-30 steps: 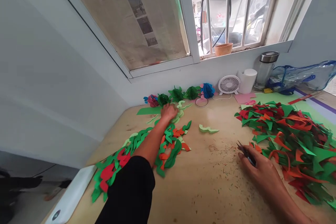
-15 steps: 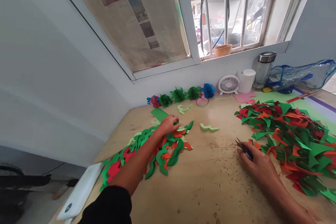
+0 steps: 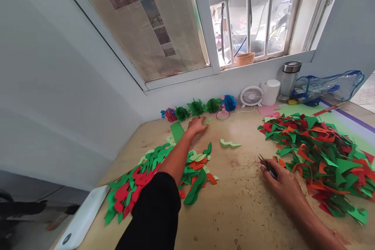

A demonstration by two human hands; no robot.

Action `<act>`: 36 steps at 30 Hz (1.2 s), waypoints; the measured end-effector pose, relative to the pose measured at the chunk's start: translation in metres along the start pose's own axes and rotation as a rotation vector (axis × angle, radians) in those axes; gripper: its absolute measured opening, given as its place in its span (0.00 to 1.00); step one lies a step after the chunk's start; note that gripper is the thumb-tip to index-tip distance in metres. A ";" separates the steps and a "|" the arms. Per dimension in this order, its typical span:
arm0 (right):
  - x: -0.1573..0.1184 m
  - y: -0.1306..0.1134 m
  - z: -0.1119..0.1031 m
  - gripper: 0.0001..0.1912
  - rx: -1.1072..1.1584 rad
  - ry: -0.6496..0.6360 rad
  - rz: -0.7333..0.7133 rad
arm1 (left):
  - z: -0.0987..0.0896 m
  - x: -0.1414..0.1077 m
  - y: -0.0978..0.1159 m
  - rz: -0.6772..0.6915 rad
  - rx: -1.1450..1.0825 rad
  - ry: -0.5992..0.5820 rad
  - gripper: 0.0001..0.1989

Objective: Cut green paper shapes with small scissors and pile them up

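Note:
My left hand (image 3: pixel 197 125) reaches to the back of the table, fingers stretched over a pale green wavy paper piece (image 3: pixel 208 120) that it partly covers. Whether the fingers grip it is hard to see. Small dark pointed scissors (image 3: pixel 268 168) are held in my right hand (image 3: pixel 283 181), blades slightly apart and aimed away from me. Another pale green paper piece (image 3: pixel 230 143) lies between the hands. Beneath my left forearm spreads a pile of wavy green, red and orange paper cutouts (image 3: pixel 158 158).
A heap of paper scraps (image 3: pixel 319 152) lies right of my right hand. Along the wall stand folded paper flowers (image 3: pixel 195 107), a small white fan (image 3: pixel 251 96), a glass bottle (image 3: pixel 288 82) and a clear blue-edged bag (image 3: pixel 331 86). A white device (image 3: pixel 83 218) sits at the left edge.
My left hand has moved from the cutout pile toward the back, to the pale green piece near the flowers. My right hand still holds the scissors in about the same place.

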State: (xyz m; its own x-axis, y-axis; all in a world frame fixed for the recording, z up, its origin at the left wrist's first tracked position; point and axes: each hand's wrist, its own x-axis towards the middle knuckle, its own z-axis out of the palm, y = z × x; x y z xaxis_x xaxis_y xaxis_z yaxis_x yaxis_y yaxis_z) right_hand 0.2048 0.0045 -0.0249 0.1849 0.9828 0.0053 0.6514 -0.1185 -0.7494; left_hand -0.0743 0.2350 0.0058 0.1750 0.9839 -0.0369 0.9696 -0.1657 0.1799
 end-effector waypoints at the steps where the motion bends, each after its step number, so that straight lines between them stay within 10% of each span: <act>1: 0.000 0.001 0.000 0.18 0.000 0.003 -0.005 | 0.004 0.003 0.003 0.018 0.013 -0.004 0.23; 7: 0.001 0.000 -0.001 0.19 -0.013 -0.005 0.000 | 0.019 -0.054 -0.002 0.161 0.070 -0.071 0.18; 13: 0.000 0.000 -0.002 0.19 -0.046 -0.012 0.018 | -0.004 -0.124 -0.038 0.152 -0.039 -0.190 0.14; 17: 0.000 0.003 0.000 0.19 -0.057 0.021 -0.001 | -0.021 -0.109 -0.064 -0.137 0.037 -0.070 0.16; 27: 0.001 -0.001 -0.004 0.22 -0.036 -0.032 0.028 | -0.009 -0.071 -0.087 -0.206 0.100 -0.108 0.26; 36: -0.001 -0.005 -0.005 0.20 -0.020 -0.033 0.010 | 0.001 -0.035 -0.110 -0.548 0.192 -0.021 0.26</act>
State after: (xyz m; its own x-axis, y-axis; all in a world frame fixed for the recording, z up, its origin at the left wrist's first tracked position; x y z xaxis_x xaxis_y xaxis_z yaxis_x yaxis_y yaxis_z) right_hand 0.2057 0.0034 -0.0179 0.1674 0.9856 -0.0245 0.6640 -0.1311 -0.7361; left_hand -0.1872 0.2185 -0.0139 -0.3599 0.9282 -0.0946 0.9329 0.3564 -0.0525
